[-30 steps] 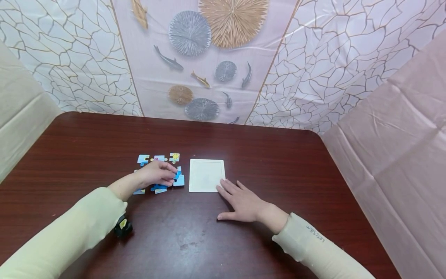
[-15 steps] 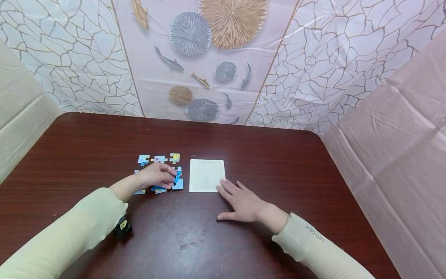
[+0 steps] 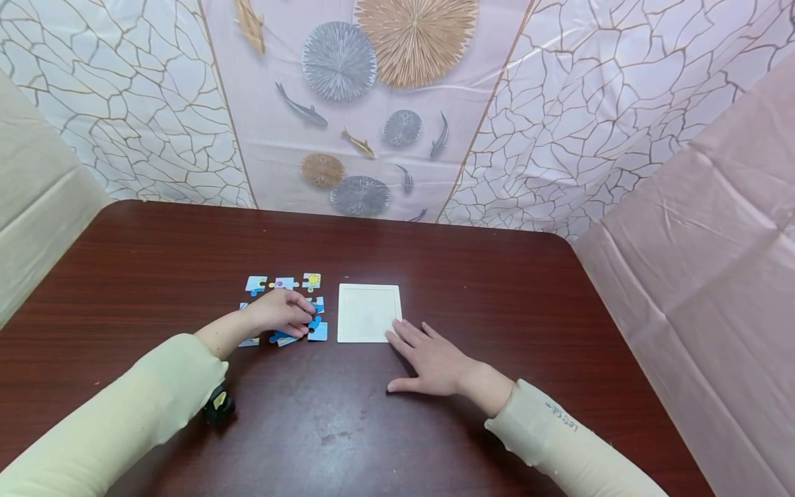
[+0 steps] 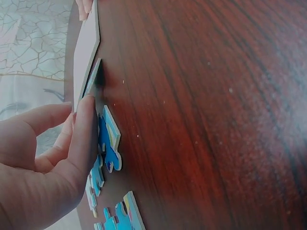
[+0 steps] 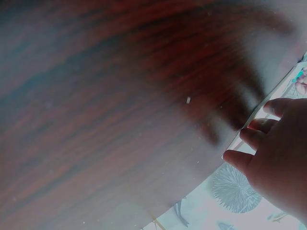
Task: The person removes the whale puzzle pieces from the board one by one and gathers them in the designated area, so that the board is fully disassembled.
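My left hand (image 3: 278,312) pinches a light-blue puzzle piece (image 3: 318,332) at the near right corner of a spread of loose puzzle pieces. In the left wrist view the thumb meets the edge of that piece (image 4: 94,76), which looks slightly tilted off the table. Other pieces lie around and under the hand, among them one with a yellow sun (image 3: 312,279) and a pink-marked piece (image 3: 285,283); the hand hides some of them. My right hand (image 3: 435,359) lies spread, its fingertips resting on the near right corner of a square white puzzle tray (image 3: 369,313).
The dark wooden table (image 3: 528,310) extends on all sides of the pieces. A black object (image 3: 219,406) shows at the left sleeve's cuff. A patterned cloth (image 3: 360,138) hangs behind the table's far edge.
My left hand's light-blue piece has shifted slightly toward me and left, lining up below the piece behind it. The right hand and the tray stay put.
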Tool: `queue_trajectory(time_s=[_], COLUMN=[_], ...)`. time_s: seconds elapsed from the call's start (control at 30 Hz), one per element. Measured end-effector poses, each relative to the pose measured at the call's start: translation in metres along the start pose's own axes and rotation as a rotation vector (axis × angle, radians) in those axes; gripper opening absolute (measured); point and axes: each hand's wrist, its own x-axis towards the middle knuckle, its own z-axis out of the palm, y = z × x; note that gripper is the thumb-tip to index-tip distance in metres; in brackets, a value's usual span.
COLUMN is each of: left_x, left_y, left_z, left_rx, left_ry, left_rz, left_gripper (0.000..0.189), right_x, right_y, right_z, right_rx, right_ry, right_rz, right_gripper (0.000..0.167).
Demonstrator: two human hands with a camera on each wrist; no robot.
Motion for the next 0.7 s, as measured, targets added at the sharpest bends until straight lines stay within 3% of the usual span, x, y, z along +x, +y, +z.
queue_trajectory(time_s=[0.2,0.7], left_x=[-0.0014,-0.0006], left_y=[0.0020,0.0037], left_z=[-0.0006,-0.0026], left_rx=[0.008,0.054], left_ry=[0.008,-0.019], left_rz=[-0.015,0.022], left_gripper=[0.032,0.037], right_x=[-0.0001,0.0027], right_y=[0.0003,0.0038], right_z=[0.0001,-0.0013], right_rx=[-0.003,0.022], right_ry=[0.004,-0.003], right_rz=[-0.002,0.023], right_gripper=[0.085,0.081])
